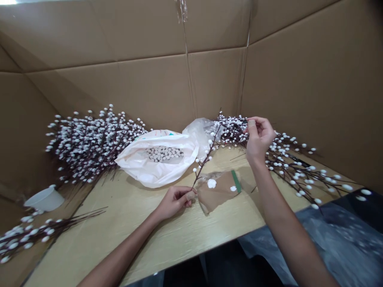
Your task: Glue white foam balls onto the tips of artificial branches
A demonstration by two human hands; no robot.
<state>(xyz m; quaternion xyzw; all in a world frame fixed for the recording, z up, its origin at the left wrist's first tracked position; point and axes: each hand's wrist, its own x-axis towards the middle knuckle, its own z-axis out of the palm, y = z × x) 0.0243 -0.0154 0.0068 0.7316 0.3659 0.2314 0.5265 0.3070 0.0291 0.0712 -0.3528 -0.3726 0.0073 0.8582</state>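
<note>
My left hand (179,200) pinches the lower end of a thin brown stem (206,160) with white berries, which slants up and to the right. My right hand (259,135) is raised over the berry branches at the back right, its fingers closed on a small dark item, too small to name. Between my hands lies a piece of brown cardboard (220,199) with two white blobs and a green strip. Behind my left hand, an open white bag (149,173) holds many small white beads (164,154).
A large heap of white-berry branches (92,143) stands at the back left. A white cup (46,199) and more stems (38,231) lie at the left. Loose branches (299,171) spread at the right. Cardboard walls (143,87) enclose the table (125,211).
</note>
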